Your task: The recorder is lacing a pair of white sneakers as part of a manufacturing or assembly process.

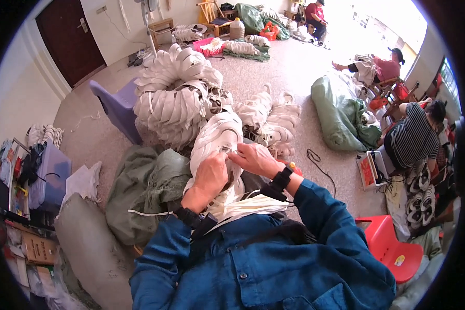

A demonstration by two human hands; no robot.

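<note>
A stack of white shoe uppers (pixel 221 129) leans in front of me, nested one inside another. Over its near end, my left hand (pixel 210 176) is closed with its fingertips on the edge of the nearest upper. My right hand (pixel 257 159) meets it from the right, thumb and fingers pinched together at the opening of the same upper. What the right fingertips grip is too small to make out. Across my lap lies a bundle of flat white laces (pixel 248 207), with one loose end sticking out to the left.
Coiled piles of uppers (pixel 175 98) stand ahead, beside a purple chair (pixel 120 106). Green sacks (pixel 144 191) lie at left and another sack (pixel 341 113) at right. A red stool (pixel 390 245) is near my right side. Several people sit working at the far right.
</note>
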